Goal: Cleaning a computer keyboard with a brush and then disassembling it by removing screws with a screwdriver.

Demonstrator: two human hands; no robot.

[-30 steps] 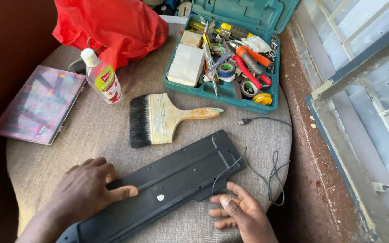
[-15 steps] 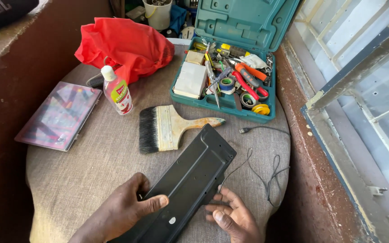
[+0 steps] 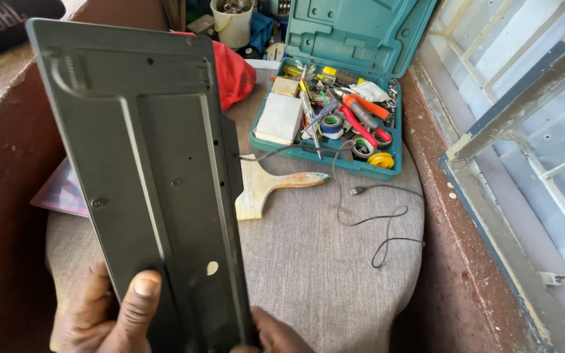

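Black keyboard [image 3: 145,170], underside showing, held upright over the round table [image 3: 308,261].
Left hand [image 3: 109,314] clamps its lower edge, thumb pressed on; right hand [image 3: 276,333] mostly hidden, grip unclear; paintbrush [image 3: 263,186] bristles covered.

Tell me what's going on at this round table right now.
A person holds a long black plastic keyboard upright with its underside to the camera, the left hand gripping its lower end and the right hand just showing at its lower edge. Its thin black cable trails across the grey cloth-covered round table. Beside it lie a wooden-handled paintbrush and an open teal plastic toolbox full of tools.
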